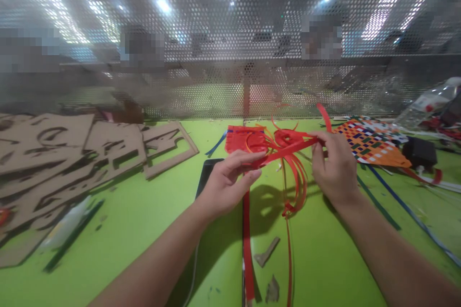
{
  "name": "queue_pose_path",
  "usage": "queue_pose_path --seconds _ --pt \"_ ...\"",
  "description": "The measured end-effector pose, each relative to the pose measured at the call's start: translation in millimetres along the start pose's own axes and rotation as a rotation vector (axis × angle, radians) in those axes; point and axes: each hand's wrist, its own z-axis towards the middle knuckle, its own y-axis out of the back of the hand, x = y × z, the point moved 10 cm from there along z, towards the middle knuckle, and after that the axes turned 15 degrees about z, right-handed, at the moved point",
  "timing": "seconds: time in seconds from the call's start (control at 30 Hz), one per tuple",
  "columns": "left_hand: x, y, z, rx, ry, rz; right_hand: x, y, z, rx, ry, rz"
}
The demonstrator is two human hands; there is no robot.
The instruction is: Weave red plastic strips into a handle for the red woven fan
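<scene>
Red paper strip (291, 147) pulled nearly level between two pinching hands

Both hands work above a green table (118, 244). The left hand (230, 183) pinches the strip's near end between thumb and curved fingers, right at the edge of a woven red paper panel (242, 139). The right hand (334, 168) pinches the far end between thumb and forefinger, its other fingers curled behind. Curled red loops (297, 184) hang below the strip, and a long straight red strip (248, 244) trails down across the table toward the person. A black phone (206, 177) lies just under the left hand.

This stock looks very light and thin: springy enough to hold a curl, but likely to crease under a sharp bend. The loose ends seem prone to tangling. The safest hold looks to be the flat woven panel or a strip's end, taken with the fingertips, since gripping the loops would probably crush them. The smooth surface may slip from a loose pinch.

Cardboard cut-out sheets (118, 144) lie to the left. To the right are an orange woven mat (370, 141) with multicoloured strips, a black box (419, 152) and a plastic bottle (428, 103).
</scene>
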Motion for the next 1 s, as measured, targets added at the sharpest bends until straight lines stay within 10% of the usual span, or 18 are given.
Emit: queue_pose_path --seconds 0.23,0.73,1.0 --pt "-7.5 14.0 -1.5 -0.154 -0.068 0.304 19.3 10.1 1.9 -0.045 0.117 -0.054" --pt "-19.5 32.7 -2.6 -0.312 -0.026 -0.105 5.2 17.1 4.8 -0.079 0.097 -0.152" --pt "-12.5 24.7 2.8 -0.208 0.036 -0.119 8.1 34.6 9.1 -0.145 0.137 -0.128"
